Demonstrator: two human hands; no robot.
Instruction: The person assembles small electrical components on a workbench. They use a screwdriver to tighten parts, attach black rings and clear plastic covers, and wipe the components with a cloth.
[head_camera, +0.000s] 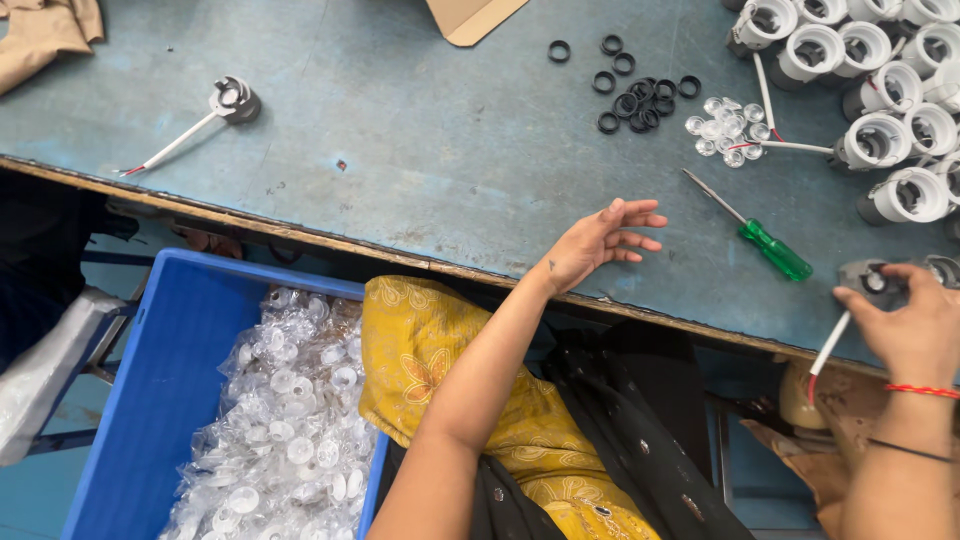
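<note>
Right now, left hand (603, 243) resting on worn blue-grey tabletop (420, 150) near its front edge, palm down, fingers spread and loose, gripping nothing. Closest item: green-handled screwdriver w/ steel shaft (757, 238), lying flat just to the right, apart from fingertips.

Right hand (912, 325) at far right edge of bench, fingers curled round a grey round lamp housing (872, 280) sitting on the top; thumb and forefinger on its rim. White sleeved cable w/ red tip (826, 350) running from that housing down past the bench edge, under the palm. Red thread band and thin dark band on that wrist.

Further back: loose heap of black rubber rings (634, 88), beside it a small pile of clear plastic lenses (725, 130). Top right corner packed w/ a cluster of white round lamp housings (880, 70), some w/ white leads hanging out. One more grey housing w/ white lead (232, 101) alone at upper left, well apart from both hands. Cardboard corner (470, 15) at top edge.

Below bench, left side: blue plastic crate (170, 380) holding clear bags of small lenses (290, 420). Yellow patterned cloth (440, 370) and black fabric across lap, between crate and right forearm.
</note>
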